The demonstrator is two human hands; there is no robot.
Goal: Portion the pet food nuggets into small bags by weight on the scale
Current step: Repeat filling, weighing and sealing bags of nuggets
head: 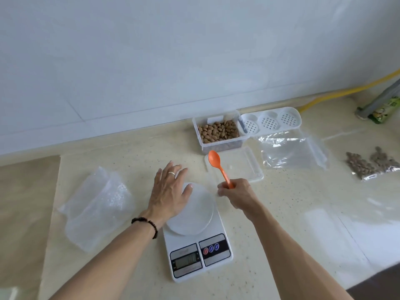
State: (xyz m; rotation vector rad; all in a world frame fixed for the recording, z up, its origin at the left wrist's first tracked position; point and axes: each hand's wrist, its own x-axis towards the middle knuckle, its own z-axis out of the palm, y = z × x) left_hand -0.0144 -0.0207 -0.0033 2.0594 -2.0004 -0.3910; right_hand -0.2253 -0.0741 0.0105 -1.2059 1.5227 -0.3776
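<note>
While the left hand (171, 191) lies spread on the scale (194, 232), right hand (236, 191) grips an orange spoon (218, 165) — nugget tub (218, 132) beyond, lid (238, 165) between, empty bags (95, 206) left.

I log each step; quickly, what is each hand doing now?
Left hand: open, fingers straight, over the scale platform.
Right hand: closed on the orange spoon.

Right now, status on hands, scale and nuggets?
Left hand open, flat over scale platform. Right hand gripping orange spoon, bowl empty. Nuggets in open tub behind; no bag on scale. Nothing blocking the tub.
</note>
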